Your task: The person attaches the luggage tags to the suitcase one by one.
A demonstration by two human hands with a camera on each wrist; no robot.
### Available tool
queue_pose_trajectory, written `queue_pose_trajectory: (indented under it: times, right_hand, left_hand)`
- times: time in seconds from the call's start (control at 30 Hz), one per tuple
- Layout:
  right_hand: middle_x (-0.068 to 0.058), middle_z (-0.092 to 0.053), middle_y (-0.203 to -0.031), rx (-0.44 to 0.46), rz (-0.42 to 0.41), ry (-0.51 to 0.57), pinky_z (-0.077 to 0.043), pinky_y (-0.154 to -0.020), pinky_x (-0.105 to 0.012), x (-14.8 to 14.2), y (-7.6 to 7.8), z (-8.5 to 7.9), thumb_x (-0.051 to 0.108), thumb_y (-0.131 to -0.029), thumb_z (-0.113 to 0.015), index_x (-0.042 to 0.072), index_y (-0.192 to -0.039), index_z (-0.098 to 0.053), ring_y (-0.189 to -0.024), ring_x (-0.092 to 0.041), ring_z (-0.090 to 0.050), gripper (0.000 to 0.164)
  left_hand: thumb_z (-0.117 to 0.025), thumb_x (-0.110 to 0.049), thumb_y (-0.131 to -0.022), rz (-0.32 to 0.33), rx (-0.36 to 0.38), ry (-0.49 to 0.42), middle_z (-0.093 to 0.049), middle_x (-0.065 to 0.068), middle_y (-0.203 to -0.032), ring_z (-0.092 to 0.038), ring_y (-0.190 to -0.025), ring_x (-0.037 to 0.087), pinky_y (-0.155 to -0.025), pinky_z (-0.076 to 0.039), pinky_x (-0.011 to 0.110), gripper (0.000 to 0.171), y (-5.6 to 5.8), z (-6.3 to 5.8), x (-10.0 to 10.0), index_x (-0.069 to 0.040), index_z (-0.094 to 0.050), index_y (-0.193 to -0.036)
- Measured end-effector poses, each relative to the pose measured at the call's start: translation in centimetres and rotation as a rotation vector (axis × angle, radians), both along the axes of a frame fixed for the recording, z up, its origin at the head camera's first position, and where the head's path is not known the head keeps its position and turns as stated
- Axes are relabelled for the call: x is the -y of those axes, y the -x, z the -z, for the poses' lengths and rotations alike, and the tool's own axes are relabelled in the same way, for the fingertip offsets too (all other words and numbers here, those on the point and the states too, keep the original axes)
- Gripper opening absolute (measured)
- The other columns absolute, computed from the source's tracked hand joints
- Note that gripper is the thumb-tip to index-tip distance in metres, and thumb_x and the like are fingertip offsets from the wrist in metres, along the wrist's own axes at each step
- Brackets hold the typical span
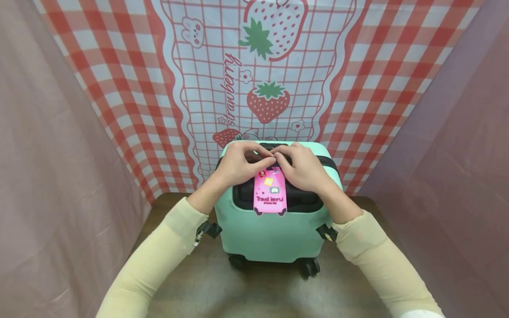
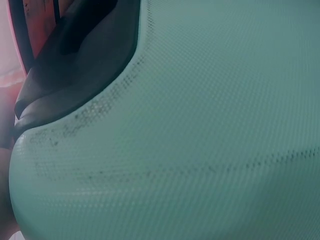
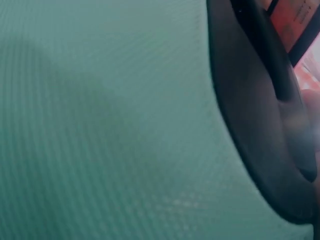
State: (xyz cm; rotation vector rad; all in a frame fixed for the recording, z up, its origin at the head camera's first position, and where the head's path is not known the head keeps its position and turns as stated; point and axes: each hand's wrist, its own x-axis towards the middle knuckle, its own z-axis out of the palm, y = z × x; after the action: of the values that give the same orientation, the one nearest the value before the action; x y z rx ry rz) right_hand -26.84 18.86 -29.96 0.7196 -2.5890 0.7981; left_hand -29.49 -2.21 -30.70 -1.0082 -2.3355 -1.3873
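Observation:
A mint-green suitcase [image 1: 274, 238] stands on its wheels. A pink luggage tag [image 1: 270, 192] reading "Travel World" hangs over the black panel on its near side. My left hand [image 1: 240, 167] and right hand [image 1: 302, 168] meet just above the tag, each with thumb and forefinger pinching its strap by the suitcase's top handle. The strap is mostly hidden behind the fingers. Both wrist views look closely at the ribbed green shell [image 2: 210, 110] and the black panel [image 3: 240, 90], with the tag edge-on and only slivers of the hands at the border.
The suitcase rests on a brown wooden table [image 1: 187, 282], its black wheels [image 1: 310, 267] near the front. Behind it hangs a red-checked cloth [image 1: 123, 84] printed with strawberries. Pinkish curtains [image 1: 51, 176] close in both sides. Straps with small devices [image 1: 208, 229] sit at both wrists.

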Motion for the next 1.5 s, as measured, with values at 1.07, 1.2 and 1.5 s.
queue_pose_trajectory:
  times: [1.07,1.2,1.5]
  right_hand:
    - [-0.011,-0.078,-0.105,0.208,0.053,0.382,-0.053,-0.071,-0.027,0.1,0.3,-1.1,0.02,-0.1,-0.075,0.01,-0.112,-0.076,-0.092,-0.022,-0.07,0.015]
    - [-0.013,-0.077,-0.106,0.193,0.047,0.429,-0.052,-0.073,-0.026,0.1,0.3,-1.0,0.017,-0.101,-0.074,0.008,-0.111,-0.074,-0.091,-0.024,-0.07,0.014]
    - [-0.013,-0.07,-0.104,0.16,0.029,0.543,-0.054,-0.072,-0.021,0.0,0.5,-0.5,0.015,-0.103,-0.07,0.002,-0.114,-0.069,-0.083,-0.013,-0.069,0.017]
  left_hand:
    - [-0.088,-0.016,-0.089,0.064,-0.089,0.025,-0.081,0.004,-0.095,-0.08,-0.085,0.014,-0.078,-0.064,0.032,0.017,-0.1,0.1,0.5,-0.011,-0.085,-0.104]
    - [-0.087,-0.015,-0.09,0.073,-0.141,0.03,-0.081,0.005,-0.097,-0.081,-0.086,0.015,-0.08,-0.064,0.03,0.014,0.0,0.1,0.4,-0.01,-0.084,-0.103]
    - [-0.083,-0.015,-0.093,0.021,-0.13,0.025,-0.082,0.006,-0.096,-0.081,-0.084,0.017,-0.077,-0.065,0.032,0.012,-0.2,0.2,0.2,-0.009,-0.084,-0.104]
